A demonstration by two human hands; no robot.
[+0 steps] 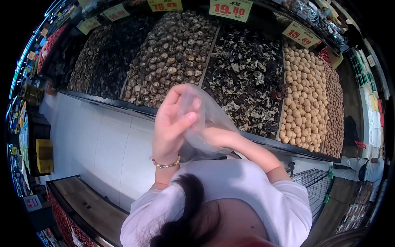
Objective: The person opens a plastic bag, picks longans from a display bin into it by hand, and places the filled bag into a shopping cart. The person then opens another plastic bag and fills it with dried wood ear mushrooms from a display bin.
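Note:
A clear plastic bag [210, 103] hangs between my hands in front of my chest. My left hand [170, 119], with a beaded bracelet at the wrist, is closed on the bag's film; its fingertips show through the plastic. My right hand [214, 136] comes in from the right, against the same bag. Film blurs its fingers, and I cannot tell whether they are inside or behind it. Just beyond my hands lie bins of dried shiitake mushrooms [168, 61] and dried black wood ear fungus [247, 74].
Walnuts [302, 99] fill a bin at right, beside smaller brown nuts [334, 107]. Price signs [231, 9] line the back. A wire shopping cart [310, 183] stands at my right, with another person [362, 168] farther off. A wooden-topped counter [84, 206] is at lower left.

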